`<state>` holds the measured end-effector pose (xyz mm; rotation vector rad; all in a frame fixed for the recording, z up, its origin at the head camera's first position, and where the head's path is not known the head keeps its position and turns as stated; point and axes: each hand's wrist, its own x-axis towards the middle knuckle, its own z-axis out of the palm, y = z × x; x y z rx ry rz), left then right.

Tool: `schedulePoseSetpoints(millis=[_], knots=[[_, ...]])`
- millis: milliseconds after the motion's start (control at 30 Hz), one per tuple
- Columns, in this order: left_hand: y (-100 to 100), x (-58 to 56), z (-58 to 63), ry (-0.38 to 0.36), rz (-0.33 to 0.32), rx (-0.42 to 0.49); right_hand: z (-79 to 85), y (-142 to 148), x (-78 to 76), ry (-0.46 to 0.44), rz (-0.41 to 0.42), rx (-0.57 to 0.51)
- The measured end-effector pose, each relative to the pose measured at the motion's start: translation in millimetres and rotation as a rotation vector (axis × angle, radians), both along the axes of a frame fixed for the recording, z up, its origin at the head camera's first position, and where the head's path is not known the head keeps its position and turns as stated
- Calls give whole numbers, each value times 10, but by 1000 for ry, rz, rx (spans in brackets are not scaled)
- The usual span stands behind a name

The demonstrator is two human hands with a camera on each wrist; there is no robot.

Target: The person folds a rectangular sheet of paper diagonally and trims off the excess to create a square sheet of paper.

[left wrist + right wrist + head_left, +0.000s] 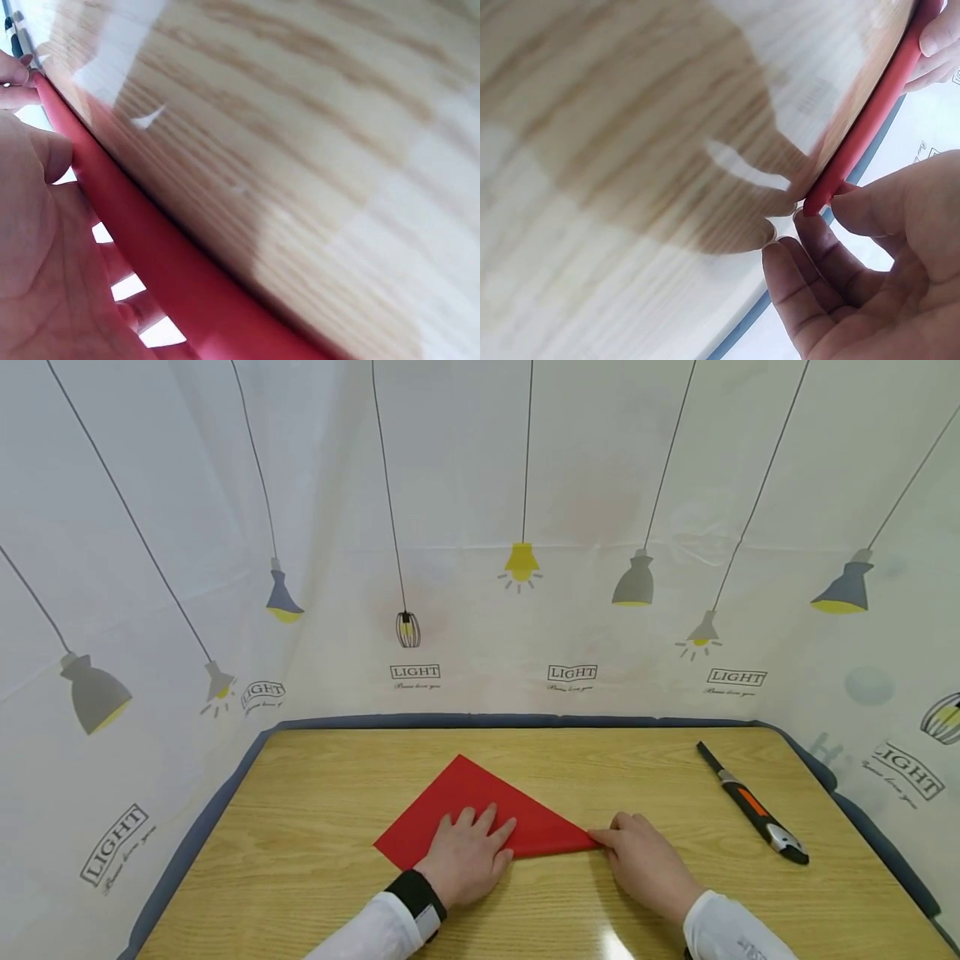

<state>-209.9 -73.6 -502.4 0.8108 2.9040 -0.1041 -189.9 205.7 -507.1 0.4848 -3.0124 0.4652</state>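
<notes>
I see bright light, glare whitening the flat, yellow-brown wood-grain tabletop (300, 810), and soft, washed-out wrist views.

Smooth, matt-looking paper (474, 785); beneath it, a glossy wood-grain tabletop (315, 793); to its right, a cutter (752, 802) in dark plastic with shiny, metallic-looking trim (784, 839); beyond the paper, a lightly creased, plastic-looking sheet (465, 518).

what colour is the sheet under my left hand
The sheet is plain red; it shows best in the head view.
</notes>
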Motion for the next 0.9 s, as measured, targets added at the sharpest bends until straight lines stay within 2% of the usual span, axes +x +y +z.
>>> schedulePoseSetpoints(millis=[367,700,900], knots=[[24,12,-6,-18,-34,-27,42,-4,6,-21,-11,11],[-15,3,-120,28,-69,-31,96,-7,16,-35,-20,54],[-11,11,-126,43,-83,-42,96,11,1,-20,1,76]])
